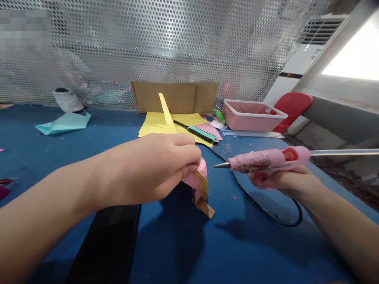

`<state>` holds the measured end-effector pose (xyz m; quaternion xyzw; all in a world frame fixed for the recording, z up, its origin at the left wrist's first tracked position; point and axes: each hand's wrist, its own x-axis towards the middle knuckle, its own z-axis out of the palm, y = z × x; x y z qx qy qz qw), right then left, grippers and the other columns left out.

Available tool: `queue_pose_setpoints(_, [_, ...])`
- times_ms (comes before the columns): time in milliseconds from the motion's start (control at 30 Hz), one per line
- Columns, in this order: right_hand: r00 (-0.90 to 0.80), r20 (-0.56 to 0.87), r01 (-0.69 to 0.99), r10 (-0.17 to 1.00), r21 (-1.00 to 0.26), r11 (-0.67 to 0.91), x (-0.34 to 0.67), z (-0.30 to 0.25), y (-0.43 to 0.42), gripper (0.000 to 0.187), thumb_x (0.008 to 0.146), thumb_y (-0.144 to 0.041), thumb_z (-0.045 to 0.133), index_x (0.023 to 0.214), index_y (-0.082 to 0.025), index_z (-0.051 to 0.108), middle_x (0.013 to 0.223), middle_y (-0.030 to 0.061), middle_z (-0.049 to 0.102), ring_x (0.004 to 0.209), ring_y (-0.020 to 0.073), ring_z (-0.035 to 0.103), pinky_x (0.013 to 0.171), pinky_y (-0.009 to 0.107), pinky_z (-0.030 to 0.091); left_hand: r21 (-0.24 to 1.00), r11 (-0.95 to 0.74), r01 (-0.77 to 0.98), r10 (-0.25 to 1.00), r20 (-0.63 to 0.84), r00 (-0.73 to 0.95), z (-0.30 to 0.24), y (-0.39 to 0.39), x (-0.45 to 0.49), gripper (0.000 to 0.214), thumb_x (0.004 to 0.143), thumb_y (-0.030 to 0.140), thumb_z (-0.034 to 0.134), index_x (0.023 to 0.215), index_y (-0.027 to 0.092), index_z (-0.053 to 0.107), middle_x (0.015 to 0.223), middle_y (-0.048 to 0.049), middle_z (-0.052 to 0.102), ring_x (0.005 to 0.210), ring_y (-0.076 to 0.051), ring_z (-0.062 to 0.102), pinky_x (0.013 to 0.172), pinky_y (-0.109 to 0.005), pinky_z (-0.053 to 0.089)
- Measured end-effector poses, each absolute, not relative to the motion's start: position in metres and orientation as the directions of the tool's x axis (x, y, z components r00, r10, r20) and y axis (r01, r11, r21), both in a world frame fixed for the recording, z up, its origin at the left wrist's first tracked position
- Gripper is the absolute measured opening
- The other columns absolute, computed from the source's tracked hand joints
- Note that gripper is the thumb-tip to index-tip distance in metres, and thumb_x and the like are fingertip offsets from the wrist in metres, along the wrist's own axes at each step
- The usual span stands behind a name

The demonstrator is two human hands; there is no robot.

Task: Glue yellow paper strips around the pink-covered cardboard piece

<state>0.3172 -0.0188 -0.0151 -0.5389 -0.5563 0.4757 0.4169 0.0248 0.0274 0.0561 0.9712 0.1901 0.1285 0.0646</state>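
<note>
My left hand (166, 165) is closed, its fingertips pinching a small pink paper craft piece (194, 185). A curved yellow strip and a brown cardboard tab (205, 208) hang from the lower end of that piece; the rest is hidden behind my fingers. A narrow yellow paper strip (166, 112) rises behind my knuckles, and I cannot tell whether it is held. My right hand (278, 179) grips a pink hot glue gun (266, 159), its metal nozzle pointing left, a short way from the craft. A clear glue stick (343, 152) extends from its back.
Yellow sheets (151, 122) and a green-and-black utility knife (203, 134) lie ahead, before a cardboard panel (177, 96). A pink basket (251, 120) stands at back right. Folded turquoise paper (65, 123) lies left. A black cord (251, 201) loops under the glue gun. A black slab (106, 240) lies nearby.
</note>
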Motion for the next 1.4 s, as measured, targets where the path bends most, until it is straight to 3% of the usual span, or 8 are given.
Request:
queue_pose_setpoints(133, [-0.134, -0.19, 0.15, 0.973, -0.974, -0.17, 0.304, -0.022, -0.014, 0.021, 0.041, -0.021, 0.05, 0.055, -0.017, 0.065, 0.043, 0.0012, 0.052, 0.038, 0.0108, 0.041, 0.034, 0.021, 0.025, 0.171, -0.923, 0.345, 0.378, 0.231, 0.896, 0.055, 0.029, 0.026, 0.02, 0.089, 0.012, 0.044, 0.077, 0.018, 0.058, 0.08, 0.0003, 0.058, 0.067, -0.01, 0.052, 0.059, -0.021, 0.036])
queue_pose_setpoints(233, [-0.144, -0.235, 0.128, 0.961, -0.968, -0.217, 0.296, -0.022, -0.011, 0.019, 0.039, -0.021, 0.05, 0.053, -0.015, 0.063, 0.043, 0.0012, 0.052, 0.037, 0.0097, 0.039, 0.034, 0.019, 0.018, 0.169, -0.923, 0.347, 0.379, 0.234, 0.895, 0.055, 0.029, 0.027, 0.02, 0.089, 0.013, 0.044, 0.077, 0.018, 0.059, 0.08, -0.0002, 0.058, 0.068, -0.011, 0.052, 0.058, -0.021, 0.036])
queue_pose_setpoints(733, [-0.304, -0.164, 0.062, 0.938, -0.986, -0.153, 0.286, -0.024, -0.001, 0.011, 0.043, -0.022, 0.049, 0.047, -0.014, 0.056, 0.045, 0.0016, 0.052, 0.041, 0.011, 0.045, 0.038, 0.022, 0.024, 0.138, -0.94, 0.312, 0.339, 0.26, 0.904, 0.052, 0.032, 0.027, 0.019, 0.088, 0.013, 0.045, 0.078, 0.018, 0.06, 0.079, -0.0025, 0.059, 0.067, -0.013, 0.052, 0.059, -0.024, 0.036])
queue_pose_setpoints(1400, [-0.278, -0.172, 0.069, 0.945, -0.985, -0.159, 0.292, -0.031, 0.002, 0.005, 0.044, -0.021, 0.05, 0.044, -0.017, 0.047, 0.041, -0.0026, 0.042, 0.039, 0.0105, 0.042, 0.041, 0.025, 0.029, 0.132, -0.931, 0.341, 0.364, 0.238, 0.9, 0.056, 0.03, 0.029, 0.02, 0.089, 0.014, 0.044, 0.078, 0.018, 0.06, 0.08, -0.0023, 0.06, 0.068, -0.012, 0.054, 0.059, -0.023, 0.038])
